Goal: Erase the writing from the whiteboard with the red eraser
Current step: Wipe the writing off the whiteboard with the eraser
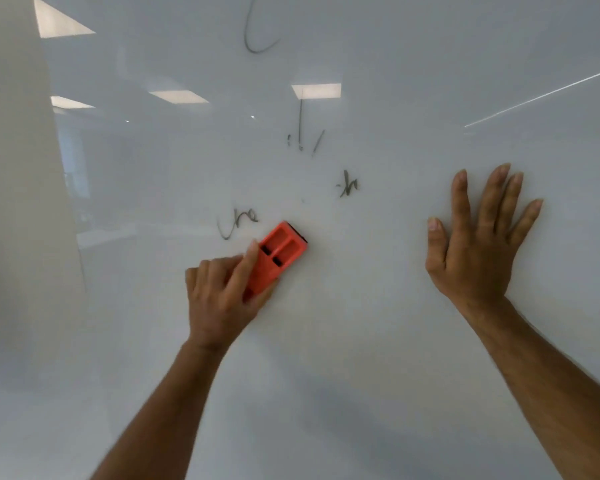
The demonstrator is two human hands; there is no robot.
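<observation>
Left hand [222, 296] grips eraser [279, 254] on board [361, 341], long axis up-right; nearest scrawl [238, 221] just up-left, apparently untouched; right hand [478, 244] flat, fingers spread, well apart.

One whiteboard [378, 341] is filling the view. One red eraser [279, 252] is lying against it. Two hands are showing: one left hand [219, 299] and one right hand [478, 237]. Four patches of dark writing are showing: a loop [257, 32], some strokes [303, 133], a scribble [347, 184], and a scrawl [236, 221].
</observation>
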